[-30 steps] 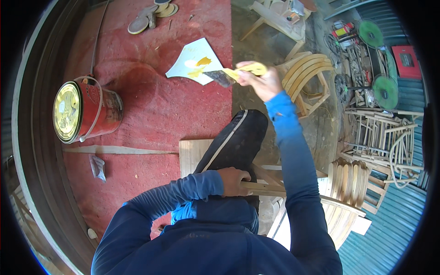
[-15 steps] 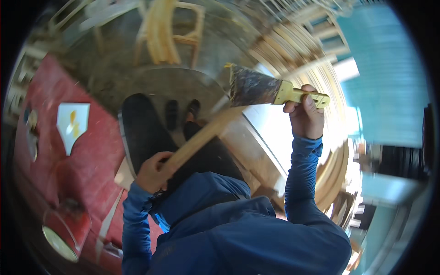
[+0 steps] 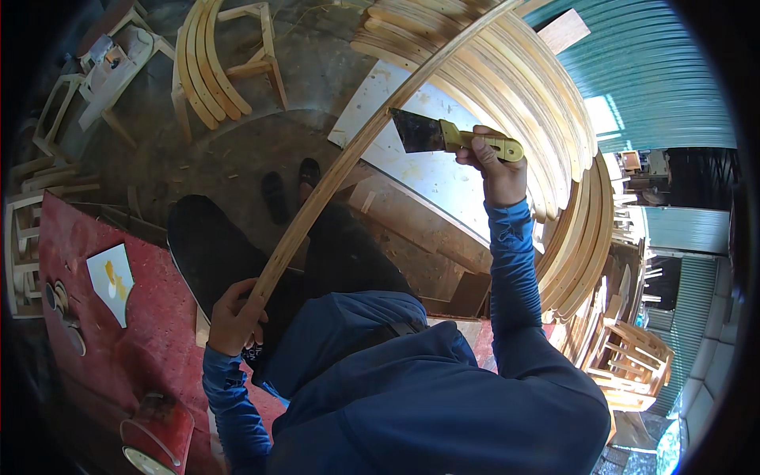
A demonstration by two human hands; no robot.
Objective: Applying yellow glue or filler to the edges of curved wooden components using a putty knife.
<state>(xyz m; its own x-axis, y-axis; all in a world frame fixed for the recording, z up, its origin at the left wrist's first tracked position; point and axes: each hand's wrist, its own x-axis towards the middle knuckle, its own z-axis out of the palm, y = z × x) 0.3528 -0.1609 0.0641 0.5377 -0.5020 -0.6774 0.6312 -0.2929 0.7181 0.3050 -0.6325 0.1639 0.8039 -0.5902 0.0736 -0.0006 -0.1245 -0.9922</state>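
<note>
My left hand (image 3: pixel 235 319) is closed around the lower end of a long, slightly curved wooden strip (image 3: pixel 336 178). From there the strip slants up and to the right across the view, over my legs. My right hand (image 3: pixel 499 162) grips the yellow handle of a putty knife (image 3: pixel 419 131). Its wide, dark-stained blade points left. The tip of the blade is at the strip's edge, with a little yellow filler there; whether it presses on the wood I cannot tell.
Curved wooden pieces (image 3: pixel 522 87) are stacked on a white board (image 3: pixel 443 190) at right. On the left, a red surface (image 3: pixel 79 317) bears a white plate smeared with yellow filler (image 3: pixel 111 281), round lids (image 3: pixel 73 339) and a red bucket (image 3: pixel 158 431). Chair frames (image 3: pixel 265 59) stand behind.
The view has turned and sharpened. The strip now reaches farther up and right, at a steeper slant. My right hand with the putty knife has shifted left, its blade tip at the strip's edge.
</note>
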